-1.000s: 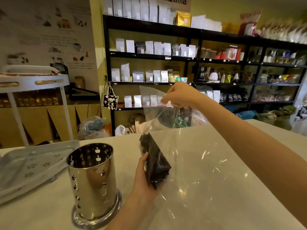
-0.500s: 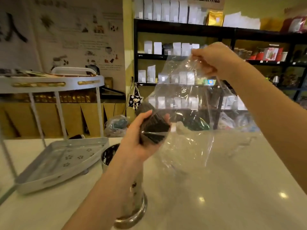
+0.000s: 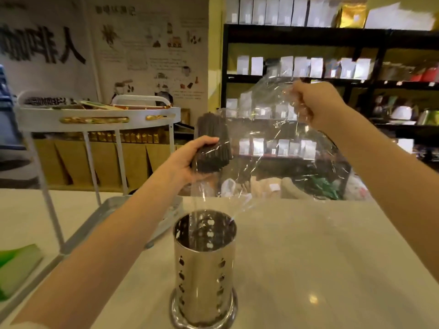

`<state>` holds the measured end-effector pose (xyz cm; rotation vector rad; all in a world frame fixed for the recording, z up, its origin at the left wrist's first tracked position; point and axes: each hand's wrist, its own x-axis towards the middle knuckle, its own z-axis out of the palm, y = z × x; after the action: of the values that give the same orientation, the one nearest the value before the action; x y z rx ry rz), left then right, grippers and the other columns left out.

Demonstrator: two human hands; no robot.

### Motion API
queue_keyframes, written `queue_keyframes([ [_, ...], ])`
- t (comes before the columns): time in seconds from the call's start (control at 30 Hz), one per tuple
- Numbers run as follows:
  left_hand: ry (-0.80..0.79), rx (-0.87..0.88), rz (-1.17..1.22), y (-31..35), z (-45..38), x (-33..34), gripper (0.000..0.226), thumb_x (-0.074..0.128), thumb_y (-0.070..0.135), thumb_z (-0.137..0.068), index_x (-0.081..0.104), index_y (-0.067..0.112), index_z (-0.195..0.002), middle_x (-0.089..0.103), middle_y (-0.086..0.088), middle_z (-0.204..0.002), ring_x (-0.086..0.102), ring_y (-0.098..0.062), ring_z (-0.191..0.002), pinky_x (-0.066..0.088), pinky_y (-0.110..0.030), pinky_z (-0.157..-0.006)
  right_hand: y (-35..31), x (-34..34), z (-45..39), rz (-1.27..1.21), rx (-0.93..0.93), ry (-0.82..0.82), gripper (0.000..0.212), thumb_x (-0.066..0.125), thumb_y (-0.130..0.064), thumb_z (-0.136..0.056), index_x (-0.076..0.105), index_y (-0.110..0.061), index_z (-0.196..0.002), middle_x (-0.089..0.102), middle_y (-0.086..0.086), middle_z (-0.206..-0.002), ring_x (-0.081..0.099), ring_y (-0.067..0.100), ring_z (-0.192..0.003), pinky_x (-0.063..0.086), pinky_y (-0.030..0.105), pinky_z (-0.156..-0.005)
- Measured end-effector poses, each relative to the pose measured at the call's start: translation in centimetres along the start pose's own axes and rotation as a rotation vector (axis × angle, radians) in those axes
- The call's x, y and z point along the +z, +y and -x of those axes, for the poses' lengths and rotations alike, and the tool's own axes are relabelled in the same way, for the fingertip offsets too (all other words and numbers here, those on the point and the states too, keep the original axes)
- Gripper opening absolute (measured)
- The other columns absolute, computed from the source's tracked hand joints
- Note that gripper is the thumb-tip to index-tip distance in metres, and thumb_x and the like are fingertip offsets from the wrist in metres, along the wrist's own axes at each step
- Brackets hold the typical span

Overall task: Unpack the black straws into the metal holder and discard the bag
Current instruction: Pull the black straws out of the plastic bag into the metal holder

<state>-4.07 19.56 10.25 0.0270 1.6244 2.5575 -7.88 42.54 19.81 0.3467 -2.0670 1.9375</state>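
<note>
My left hand point(image 3: 187, 160) grips a bundle of black straws point(image 3: 213, 143), held up in the air above the counter. A clear plastic bag point(image 3: 273, 138) still drapes over part of the bundle and hangs to the right. My right hand point(image 3: 316, 104) is closed on the bag's upper edge, higher than the left hand. The shiny metal holder point(image 3: 204, 269), a perforated cylinder on a round base, stands upright on the counter below the straws. Its inside looks empty apart from reflections. The bag's lower corner dangles just over the holder's rim.
A white two-tier rack point(image 3: 95, 115) stands at the left, its lower tray point(image 3: 114, 207) close behind my left forearm. A green item point(image 3: 16, 264) lies at the far left edge. The pale counter point(image 3: 320, 257) spreads to the right. Dark shelves point(image 3: 332, 36) of bags fill the background.
Both hands have lifted the straws and bag off the counter. The bundle now hangs over the holder, and more of it sticks out of the bag. The view has shifted left.
</note>
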Motion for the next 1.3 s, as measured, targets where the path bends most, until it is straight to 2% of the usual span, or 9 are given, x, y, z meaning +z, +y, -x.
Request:
queue_keyframes([
  [0.1, 0.006, -0.004, -0.047, 0.2, -1.1, -0.8, 0.025, 0.061, 0.017, -0.079, 0.053, 0.01, -0.101, 0.074, -0.009, -0.066, 0.07, -0.021, -0.062, 0.059, -0.032, -0.06, 0.5, 0.3, 0.0, -0.014, 0.008, -0.021, 0.034, 0.042, -0.021, -0.096, 0.052, -0.015, -0.065, 0.042, -0.001, -0.054, 0.03, 0.005, -0.028, 0.021, 0.016, -0.03],
  [0.3, 0.005, 0.029, -0.135, 0.5, -3.0, -1.7, 0.019, 0.06, 0.019, -0.079, 0.056, 0.011, -0.096, 0.074, -0.005, -0.067, 0.066, -0.02, -0.077, 0.053, -0.033, -0.075, 1.2, 1.2, -0.3, -0.048, -0.016, 0.038, 0.032, 0.044, -0.02, -0.094, 0.055, -0.012, -0.066, 0.043, 0.002, -0.053, 0.031, 0.006, -0.027, 0.021, 0.013, -0.03],
  [0.53, -0.014, 0.084, -0.238, 2.0, -4.1, -1.6, 0.027, 0.061, 0.021, -0.078, 0.053, 0.013, -0.103, 0.063, -0.01, -0.104, 0.06, -0.024, -0.1, 0.047, -0.037, -0.088, 1.3, 2.2, -0.2, -0.102, -0.044, 0.096, 0.032, 0.044, -0.02, -0.095, 0.054, -0.014, -0.065, 0.045, -0.001, -0.051, 0.033, 0.005, -0.027, 0.021, 0.016, -0.029],
  [0.7, -0.004, 0.205, -0.281, 1.6, -3.7, -1.2, 0.029, 0.06, 0.015, -0.08, 0.052, 0.008, -0.107, 0.063, -0.007, -0.091, 0.068, -0.016, -0.073, 0.058, -0.027, -0.063, 1.1, 2.6, 0.7, -0.198, -0.03, 0.104, 0.034, 0.045, -0.02, -0.094, 0.055, -0.016, -0.062, 0.045, -0.009, -0.034, 0.03, 0.004, -0.028, 0.02, 0.015, -0.029],
  [0.77, 0.003, 0.257, -0.271, 1.3, -3.3, -1.3, 0.029, 0.06, 0.011, -0.08, 0.049, 0.009, -0.106, 0.062, -0.007, -0.088, 0.069, -0.014, -0.067, 0.058, -0.026, -0.058, 1.0, 2.9, 1.6, -0.254, -0.025, 0.075, 0.037, 0.045, -0.02, -0.095, 0.054, -0.017, -0.059, 0.043, -0.009, -0.036, 0.029, 0.004, -0.028, 0.019, 0.016, -0.028],
  [0.87, 0.036, 0.318, -0.295, 1.1, -2.4, -1.7, 0.047, 0.063, 0.01, -0.077, 0.043, 0.008, -0.12, 0.061, -0.007, -0.091, 0.067, -0.018, -0.076, 0.059, -0.03, -0.064, 0.8, 3.5, 2.9, -0.327, -0.028, 0.013, 0.037, 0.044, -0.021, -0.095, 0.052, -0.017, -0.059, 0.039, -0.008, -0.035, 0.025, 0.005, -0.029, 0.016, 0.018, -0.031],
  [1.1, 0.099, 0.467, -0.378, 0.3, -0.1, -1.9, 0.051, 0.066, 0.006, -0.074, 0.044, 0.014, -0.119, 0.059, -0.004, -0.101, 0.064, -0.019, -0.088, 0.056, -0.023, -0.059, 0.6, 4.8, 5.7, -0.456, -0.064, -0.123, 0.033, 0.044, -0.026, -0.096, 0.055, -0.016, -0.067, 0.034, -0.008, -0.041, 0.023, 0.005, -0.032, 0.015, 0.019, -0.033],
  [1.2, 0.123, 0.508, -0.405, 0.2, 1.0, -1.5, 0.047, 0.066, 0.005, -0.073, 0.045, 0.017, -0.113, 0.06, 0.0, -0.095, 0.065, -0.01, -0.077, 0.054, -0.018, -0.055, 0.5, 4.9, 6.4, -0.538, -0.085, -0.206, 0.048, 0.046, -0.029, -0.094, 0.057, -0.022, -0.048, 0.034, -0.007, -0.04, 0.021, 0.005, -0.03, 0.013, 0.017, -0.029],
  [1.3, 0.151, 0.54, -0.453, 0.4, 2.0, -1.2, 0.054, 0.069, 0.007, -0.071, 0.045, 0.016, -0.118, 0.06, 0.0, -0.1, 0.064, -0.014, -0.088, 0.056, -0.028, -0.069, 0.3, 4.6, 7.1, -0.489, -0.165, -0.235, 0.039, 0.057, -0.031, -0.088, 0.056, -0.023, -0.049, 0.032, -0.008, -0.043, 0.021, 0.005, -0.03, 0.014, 0.019, -0.031],
])
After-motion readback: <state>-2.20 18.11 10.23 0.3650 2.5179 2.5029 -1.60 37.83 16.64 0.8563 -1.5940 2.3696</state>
